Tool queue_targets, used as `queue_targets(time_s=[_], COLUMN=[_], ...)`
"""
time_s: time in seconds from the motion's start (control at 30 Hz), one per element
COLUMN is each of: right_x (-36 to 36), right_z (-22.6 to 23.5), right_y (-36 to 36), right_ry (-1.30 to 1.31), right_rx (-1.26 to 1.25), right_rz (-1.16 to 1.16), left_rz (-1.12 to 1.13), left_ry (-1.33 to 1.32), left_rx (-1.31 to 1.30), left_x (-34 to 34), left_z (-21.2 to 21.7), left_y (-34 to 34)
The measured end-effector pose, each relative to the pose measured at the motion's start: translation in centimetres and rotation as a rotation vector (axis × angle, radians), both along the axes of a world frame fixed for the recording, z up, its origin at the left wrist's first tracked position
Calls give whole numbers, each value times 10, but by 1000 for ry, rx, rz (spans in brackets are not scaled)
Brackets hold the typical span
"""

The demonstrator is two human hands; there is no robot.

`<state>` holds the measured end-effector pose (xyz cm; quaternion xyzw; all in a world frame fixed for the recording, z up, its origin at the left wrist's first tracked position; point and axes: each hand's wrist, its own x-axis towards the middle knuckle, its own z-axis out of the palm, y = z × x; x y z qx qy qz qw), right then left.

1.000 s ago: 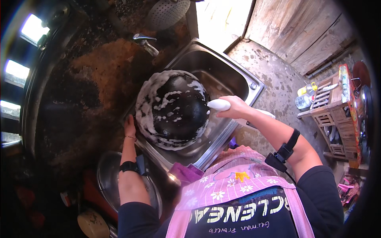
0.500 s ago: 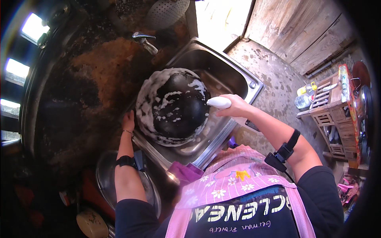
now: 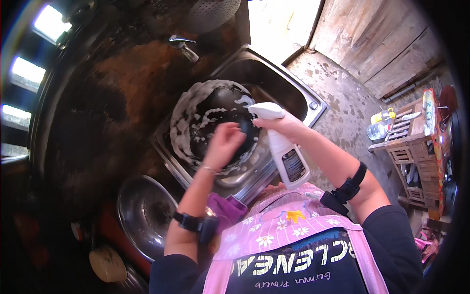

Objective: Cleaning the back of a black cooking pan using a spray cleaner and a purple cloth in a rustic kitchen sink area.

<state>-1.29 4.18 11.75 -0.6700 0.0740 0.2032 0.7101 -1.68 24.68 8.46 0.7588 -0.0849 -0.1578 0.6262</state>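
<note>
- The metal sink [image 3: 269, 81], the largest thing around the work, runs aslant; a steady stance against its near edge would probably help.
- Inside it sits the round dark pan [image 3: 208, 120], ringed with white foam [image 3: 182, 127]. Being slick, it would best be braced against the sink wall before any pressure is put on it. Its round outline shows no long axis, and no handle can be made out.
- The white spray bottle [image 3: 285, 152] is over the sink's near right side. A firm hold on the neck, with the nozzle turned from the left hand, seems wisest. Its long axis slopes from the head down to the base, toward the person's apron [image 3: 298, 208] and slightly right.
- The right hand [image 3: 285, 127] is wrapped around the bottle's neck, forefinger reaching forward below the head; whether it squeezes the trigger cannot be told.
- The left hand [image 3: 226, 143] is over the pan, blurred; whether its fingers grip anything, or touch the pan, cannot be told.
- The spray head [image 3: 267, 110], smallest, points left, toward the pan.
</note>
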Motion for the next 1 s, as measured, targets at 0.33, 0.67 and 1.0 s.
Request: queue_targets(time_s=[0.33,0.67,1.0], right_x=[-8,-5,-13], right_z=[44,78,45], right_y=[4,-23,-41], right_ry=[-90,-203,-4], right_rx=[306,255,211], right_rz=[-87,159,88], left_rz=[-78,-337,-271], left_ry=[20,406,299], left_rx=[-291,-506,-377], left_x=[-70,-84,-97], left_z=[-9,39,7], left_y=[-68,-82,-108])
